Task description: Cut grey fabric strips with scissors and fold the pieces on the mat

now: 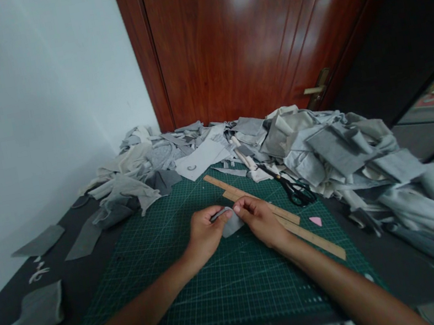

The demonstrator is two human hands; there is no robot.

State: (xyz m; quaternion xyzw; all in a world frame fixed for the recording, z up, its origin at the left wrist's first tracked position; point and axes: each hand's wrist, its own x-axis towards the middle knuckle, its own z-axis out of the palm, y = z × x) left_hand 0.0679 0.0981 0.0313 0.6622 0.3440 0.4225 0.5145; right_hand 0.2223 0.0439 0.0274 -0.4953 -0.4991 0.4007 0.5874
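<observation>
Both hands meet over the middle of a green cutting mat (207,298), pinching a small grey piece of fabric (232,226) between them. My left hand (207,228) is closed on the fabric's left upper edge, thumb on top. My right hand (258,217) pinches its upper right side with thumb and forefinger. The fabric's lower part hangs down between the hands. A thin dark edge shows at the left fingers; I cannot tell whether it is folded fabric or something else. Two wooden rulers (315,240) lie slantwise under and beside my right hand.
Black-handled scissors (298,190) and a pink piece of tailor's chalk (315,221) lie to the right. A white paper sheet (202,158) rests at the back. Heaped fabric scraps (336,147) line the back and right. Loose grey pieces (38,314) lie on the dark table's left.
</observation>
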